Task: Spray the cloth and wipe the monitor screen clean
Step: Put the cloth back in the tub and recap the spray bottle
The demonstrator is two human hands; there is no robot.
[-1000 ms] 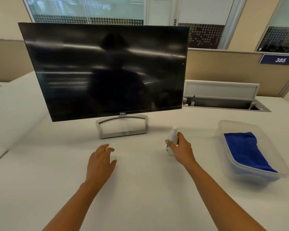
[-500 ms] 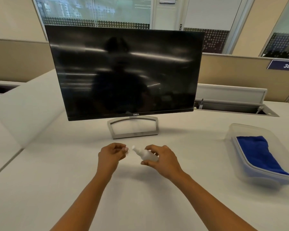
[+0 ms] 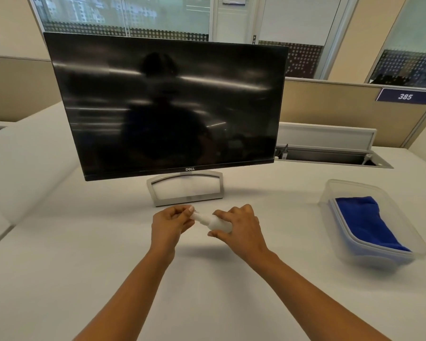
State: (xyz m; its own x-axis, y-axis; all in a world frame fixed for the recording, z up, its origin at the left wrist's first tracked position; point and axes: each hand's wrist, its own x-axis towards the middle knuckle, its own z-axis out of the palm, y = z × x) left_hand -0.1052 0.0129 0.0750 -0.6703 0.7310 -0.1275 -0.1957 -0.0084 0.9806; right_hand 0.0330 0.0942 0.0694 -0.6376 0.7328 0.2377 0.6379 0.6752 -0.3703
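Observation:
A dark, streaky monitor (image 3: pixel 167 104) stands on a silver stand (image 3: pixel 185 187) at the back of the white desk. In front of the stand I hold a small white spray bottle (image 3: pixel 213 222) lying sideways above the desk. My right hand (image 3: pixel 241 230) grips its body. My left hand (image 3: pixel 170 223) pinches the cap end with its fingertips. The blue cloth (image 3: pixel 367 222) lies folded in a clear plastic tub (image 3: pixel 335 190) at the right, apart from both hands.
An open cable tray (image 3: pixel 330 156) with a raised white lid sits behind the tub. Beige partitions bound the desk at the back; one carries a sign reading 385 (image 3: pixel 405 96). A neighbouring desk lies to the left.
My right hand lifted the bottle from where it stood and brought it left, tipped sideways. My left hand rose from the desk and closed on the bottle's cap end.

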